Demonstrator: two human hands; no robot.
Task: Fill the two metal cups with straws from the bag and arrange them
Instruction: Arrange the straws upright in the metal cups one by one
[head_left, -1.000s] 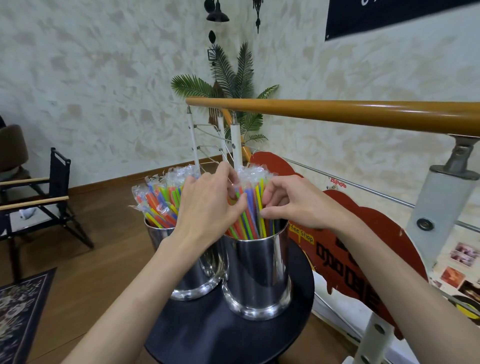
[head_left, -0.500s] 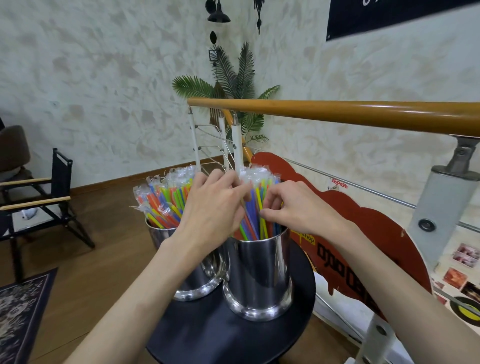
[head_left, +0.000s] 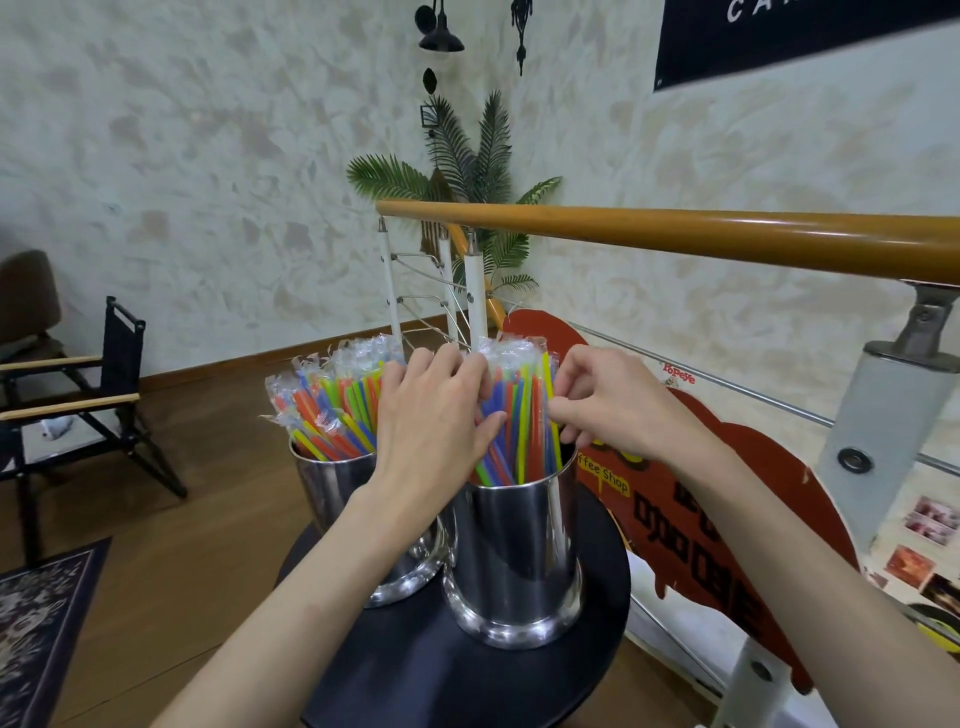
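Two shiny metal cups stand side by side on a small round black table. The left cup holds a fan of wrapped coloured straws. The right cup holds a tighter bundle of wrapped straws. My left hand curls its fingers round the left side of that bundle. My right hand pinches straws on the bundle's right side. No bag is in view.
A wooden handrail on white posts runs behind the table. A red cut-out sign leans against the railing at right. A folding chair and a dark rug are at left, a potted palm behind.
Both hands have stayed on the right cup's straws. The bundle now stands more upright and gathered between them, and my right hand has shifted slightly to the right.
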